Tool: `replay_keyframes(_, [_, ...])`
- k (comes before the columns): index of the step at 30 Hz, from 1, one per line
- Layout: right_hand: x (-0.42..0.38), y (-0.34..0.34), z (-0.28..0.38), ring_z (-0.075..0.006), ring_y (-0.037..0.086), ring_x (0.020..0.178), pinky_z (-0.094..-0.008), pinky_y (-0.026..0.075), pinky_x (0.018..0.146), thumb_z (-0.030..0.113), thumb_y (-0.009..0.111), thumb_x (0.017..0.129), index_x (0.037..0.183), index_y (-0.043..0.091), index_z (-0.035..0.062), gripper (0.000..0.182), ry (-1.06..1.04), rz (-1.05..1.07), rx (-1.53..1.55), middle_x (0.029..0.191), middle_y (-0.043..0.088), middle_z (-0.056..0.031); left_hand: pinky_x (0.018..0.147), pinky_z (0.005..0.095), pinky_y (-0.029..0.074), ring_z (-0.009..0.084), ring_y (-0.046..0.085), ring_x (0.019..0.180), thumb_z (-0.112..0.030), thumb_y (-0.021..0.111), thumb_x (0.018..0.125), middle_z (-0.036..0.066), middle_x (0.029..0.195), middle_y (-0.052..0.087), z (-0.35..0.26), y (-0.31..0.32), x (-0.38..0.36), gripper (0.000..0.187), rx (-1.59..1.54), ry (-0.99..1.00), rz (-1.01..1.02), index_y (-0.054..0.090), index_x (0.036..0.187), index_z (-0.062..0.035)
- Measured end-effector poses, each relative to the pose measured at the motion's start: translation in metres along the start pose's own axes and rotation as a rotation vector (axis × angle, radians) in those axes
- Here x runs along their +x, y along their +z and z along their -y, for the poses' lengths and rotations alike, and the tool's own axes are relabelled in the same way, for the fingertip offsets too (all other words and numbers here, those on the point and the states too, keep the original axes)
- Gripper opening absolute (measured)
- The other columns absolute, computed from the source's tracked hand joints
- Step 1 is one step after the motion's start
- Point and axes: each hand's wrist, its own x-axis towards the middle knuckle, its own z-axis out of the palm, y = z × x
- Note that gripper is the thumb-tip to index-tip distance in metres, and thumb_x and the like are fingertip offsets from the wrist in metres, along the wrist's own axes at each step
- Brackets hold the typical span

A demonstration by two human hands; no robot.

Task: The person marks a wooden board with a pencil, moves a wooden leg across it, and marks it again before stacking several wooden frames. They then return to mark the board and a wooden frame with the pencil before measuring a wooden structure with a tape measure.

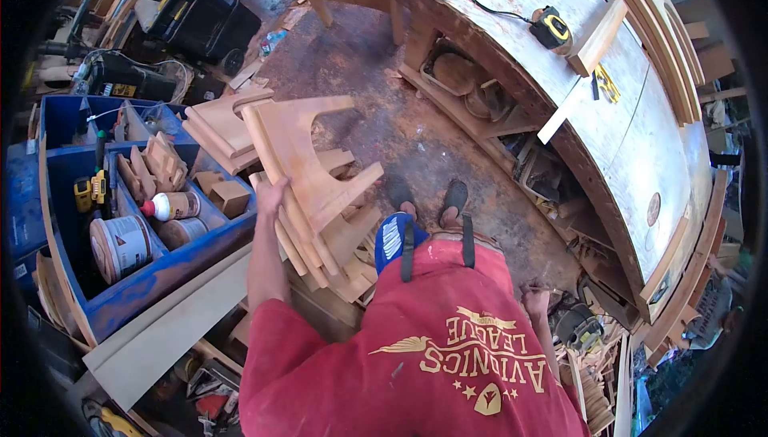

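Observation:
My left hand (pixel 272 197) is wrapped round the edge of a wooden panel (pixel 292 149) with a curved cutout. That panel lies at a slant on a stack of similar wooden pieces (pixel 348 237), left of my feet. Low at my right side is my right hand (pixel 534 295), its fingers curled; anything inside them is too small to make out. A blue divided bin (pixel 168 269) stands left of the panel, holding a tub (pixel 120 247), a red-capped bottle (pixel 172 206) and wooden blocks (pixel 230 197).
A workbench (pixel 616 125) on the right carries a tape measure (pixel 552 27), yellow-handled pliers (pixel 606 83) and long wooden strips (pixel 660 29). Tools and offcuts fill its lower shelf. A black toolbox (pixel 204 25) stands at the upper left. Sawdust covers the floor (pixel 360 61).

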Motion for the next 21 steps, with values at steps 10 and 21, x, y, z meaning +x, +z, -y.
replay_keyframes(10, [-0.01,-0.002,-0.012,-0.0182,0.066,0.064,-0.0345,0.052,0.058,0.013,0.07,0.084,0.083,0.067,0.0011,0.012,0.006,0.087,-0.077,0.072,0.068,-0.0093,0.083,0.0404,0.056,0.029,0.073,0.09,-0.024,0.076,0.078,0.021,0.098,0.075,0.143,0.088,-0.04,0.047,-0.047,-0.185,-0.049,0.071,0.111,0.0083])
replay_keyframes(21, [-0.01,-0.013,0.039,-0.0325,0.059,0.058,-0.0446,0.051,0.058,0.037,0.072,0.08,0.075,0.073,0.003,0.034,-0.015,0.124,-0.484,0.075,0.068,-0.0187,0.09,0.0449,0.053,0.0356,0.068,0.105,-0.037,0.075,0.077,0.024,0.11,0.071,0.107,0.203,0.004,0.058,0.458,0.216,-0.029,0.069,0.114,0.0066])
